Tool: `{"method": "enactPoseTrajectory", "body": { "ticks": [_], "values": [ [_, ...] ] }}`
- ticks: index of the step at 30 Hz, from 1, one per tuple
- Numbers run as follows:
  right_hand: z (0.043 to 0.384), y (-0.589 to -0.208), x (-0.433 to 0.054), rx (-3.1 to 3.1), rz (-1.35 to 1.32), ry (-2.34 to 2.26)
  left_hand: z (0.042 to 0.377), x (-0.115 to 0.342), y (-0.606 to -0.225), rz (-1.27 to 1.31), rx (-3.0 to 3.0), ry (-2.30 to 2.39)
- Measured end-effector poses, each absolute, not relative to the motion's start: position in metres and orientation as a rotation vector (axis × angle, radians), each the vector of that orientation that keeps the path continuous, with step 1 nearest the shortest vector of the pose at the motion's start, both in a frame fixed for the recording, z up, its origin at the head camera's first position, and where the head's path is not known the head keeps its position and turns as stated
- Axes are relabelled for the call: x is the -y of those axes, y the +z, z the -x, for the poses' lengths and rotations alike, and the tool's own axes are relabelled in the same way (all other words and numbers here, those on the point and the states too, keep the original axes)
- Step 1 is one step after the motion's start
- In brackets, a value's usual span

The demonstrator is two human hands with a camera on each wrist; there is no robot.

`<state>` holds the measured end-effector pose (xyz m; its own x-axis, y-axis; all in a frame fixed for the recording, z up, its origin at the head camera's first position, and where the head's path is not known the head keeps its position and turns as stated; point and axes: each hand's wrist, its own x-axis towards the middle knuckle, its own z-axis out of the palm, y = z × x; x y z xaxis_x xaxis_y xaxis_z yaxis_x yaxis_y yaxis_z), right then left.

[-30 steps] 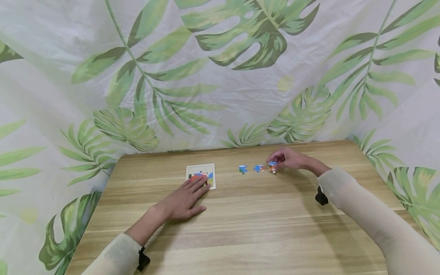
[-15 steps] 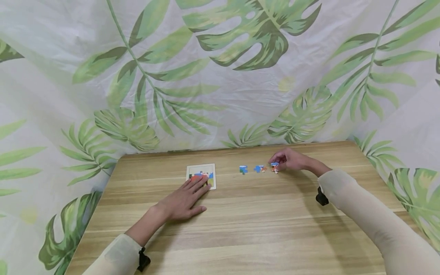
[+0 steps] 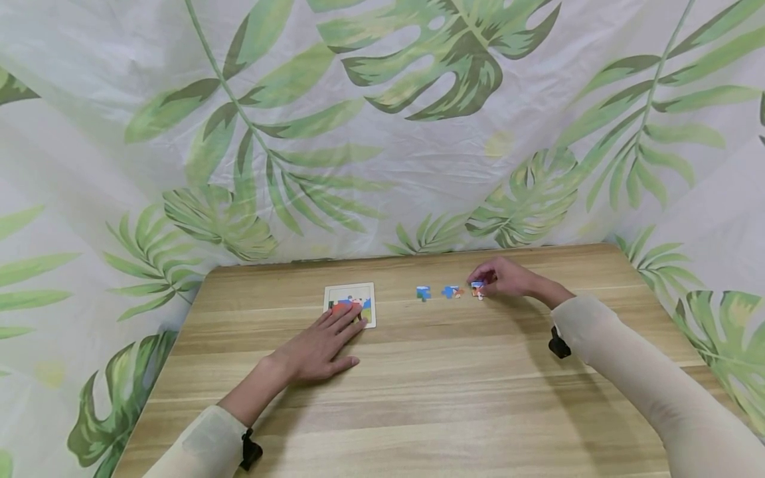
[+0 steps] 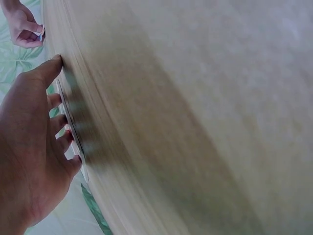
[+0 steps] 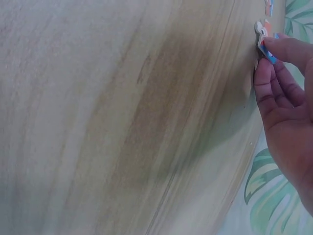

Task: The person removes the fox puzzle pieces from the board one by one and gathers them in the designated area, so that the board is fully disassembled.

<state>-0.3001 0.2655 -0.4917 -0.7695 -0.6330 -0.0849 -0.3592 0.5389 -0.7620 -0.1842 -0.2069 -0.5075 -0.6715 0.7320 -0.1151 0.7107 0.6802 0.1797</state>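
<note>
My left hand (image 3: 317, 348) lies with outstretched fingers over the lower part of a small white-edged picture puzzle board (image 3: 370, 292), covering some of its picture. In the left wrist view, the fingertips of that hand (image 4: 32, 137) rest at the board's edge. To the right, my right hand (image 3: 508, 277) pinches a blue, orange and white jigsaw piece (image 3: 477, 289) between thumb and fingers. The right wrist view shows this piece tilted, its near end between the fingertips. Left of it lie a blue-and-orange jigsaw piece (image 3: 451, 292) and a blue-and-green jigsaw piece (image 3: 423, 292).
The board and pieces are near the back of a wooden table (image 3: 406, 398). Behind the table hangs a pale curtain (image 3: 382, 179) with green leaf prints. Each sleeve carries a small black wrist device, one near the left cuff (image 3: 251, 450) and one under the right (image 3: 559, 344).
The jigsaw piece at my right fingertips has shifted slightly right and come more into sight since a second ago. My left hand stays in place on the board.
</note>
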Motion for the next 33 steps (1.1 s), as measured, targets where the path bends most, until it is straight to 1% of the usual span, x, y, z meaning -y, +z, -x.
{"method": "enactPoseTrajectory", "body": {
  "ticks": [21,33],
  "values": [
    [0.3,-0.497,-0.267,-2.478,0.882,-1.059,0.185,0.207,-0.508,-1.177,-2.712,0.206],
    [0.296,-0.487,-0.244,-2.552,0.884,-1.074,0.183,0.208,-0.506,-1.167,-2.705,0.216]
  ]
}}
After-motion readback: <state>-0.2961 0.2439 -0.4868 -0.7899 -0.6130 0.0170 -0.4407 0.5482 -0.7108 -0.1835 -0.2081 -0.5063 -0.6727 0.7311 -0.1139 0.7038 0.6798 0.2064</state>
